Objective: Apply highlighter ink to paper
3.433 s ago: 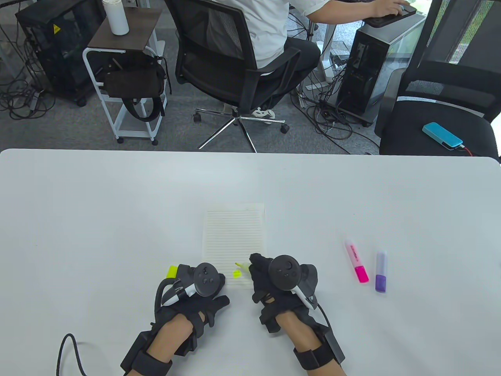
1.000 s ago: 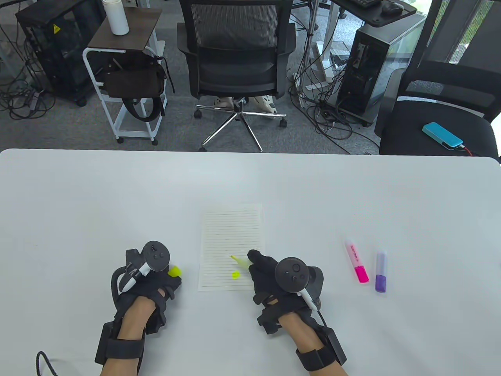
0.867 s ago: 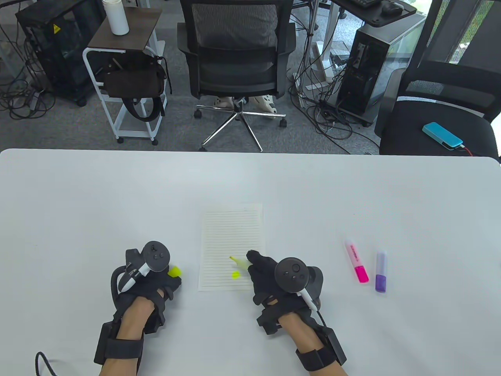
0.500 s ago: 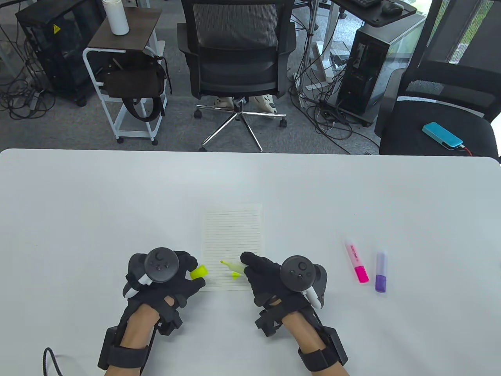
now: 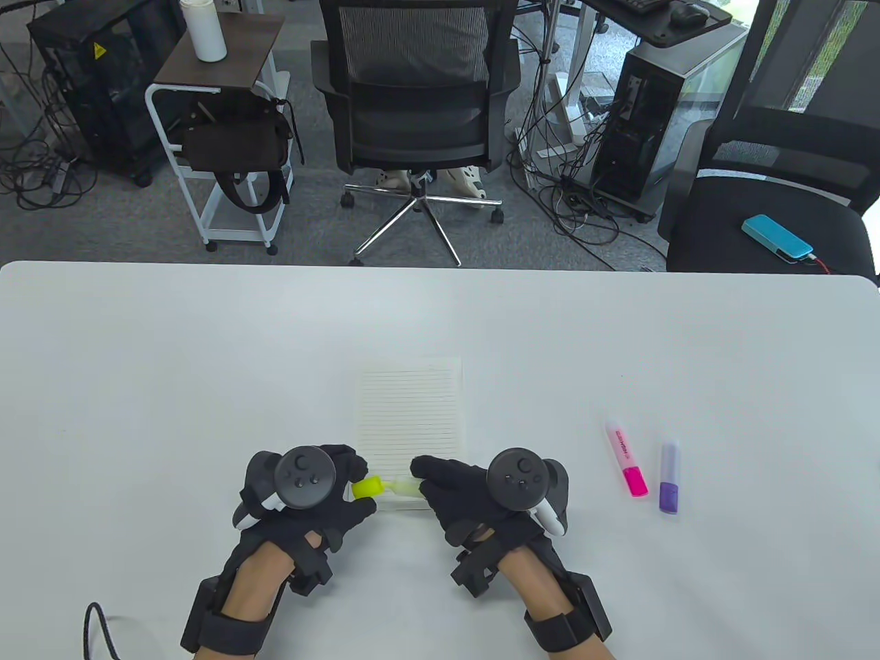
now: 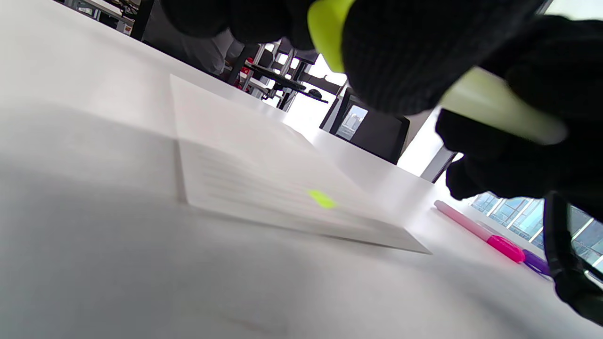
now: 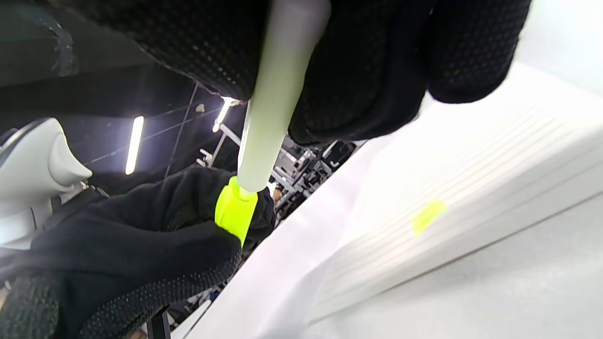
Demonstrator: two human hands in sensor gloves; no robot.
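Right hand gripped the highlighter above the paper's near edge, left hand pinched its cap onto the tip, yellow mark on the sheet

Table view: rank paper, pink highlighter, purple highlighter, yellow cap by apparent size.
1. Paper
2. Pink highlighter
3. Purple highlighter, slightly shorter
4. Yellow cap, partly hidden by the left hand

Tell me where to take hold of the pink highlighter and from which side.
Grip the pink highlighter at mid-barrel, coming from above with the fingers across its width. It lies flat, long axis running away from the person, cap nearest them. The purple highlighter lies close on its right, so the left flank offers more room.
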